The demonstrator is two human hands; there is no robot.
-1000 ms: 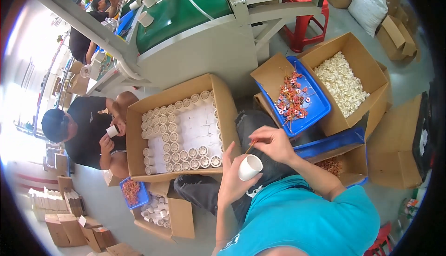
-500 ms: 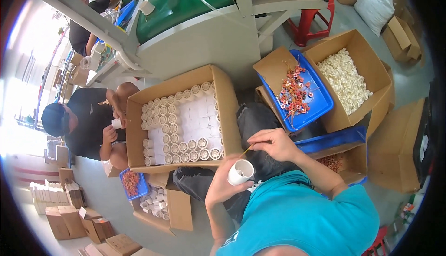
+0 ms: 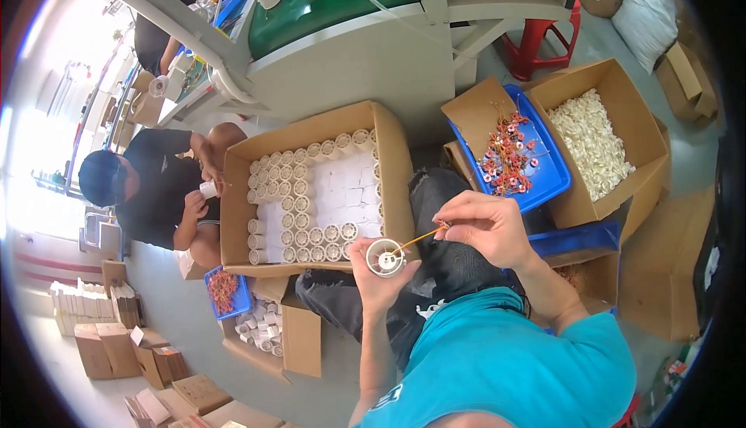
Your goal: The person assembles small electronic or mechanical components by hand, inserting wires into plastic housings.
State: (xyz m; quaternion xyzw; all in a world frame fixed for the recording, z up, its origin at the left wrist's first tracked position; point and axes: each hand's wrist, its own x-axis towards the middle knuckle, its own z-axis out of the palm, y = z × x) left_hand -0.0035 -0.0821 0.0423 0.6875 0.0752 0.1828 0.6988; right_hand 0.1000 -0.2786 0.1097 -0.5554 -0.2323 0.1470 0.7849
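Observation:
My left hand (image 3: pixel 374 282) is wrapped round a white plastic cup-shaped housing (image 3: pixel 385 258), its open mouth tilted up so that small parts inside show. An orange-yellow wire (image 3: pixel 420 239) runs out of that mouth to my right hand (image 3: pixel 483 230), whose fingertips pinch its far end. Something small and reddish shows at the pinch, too small to name. Just beyond my left hand stands a cardboard box (image 3: pixel 311 272) with rows of similar white housings (image 3: pixel 315 236) on a white sheet (image 3: pixel 342 188).
A blue tray (image 3: pixel 556 187) holds red parts with wires, beside a carton (image 3: pixel 657 144) of small cream pieces. At left a co-worker (image 3: pixel 155 183) holds a white housing. A small blue tray (image 3: pixel 242 303) and a carton (image 3: pixel 305 342) of white housings stand nearer. A green-topped workbench (image 3: pixel 326 8) lies ahead.
My left hand has turned the housing so its mouth faces up more. My right hand has moved slightly right and up, and a longer stretch of wire shows between my hands. The view has shifted slightly.

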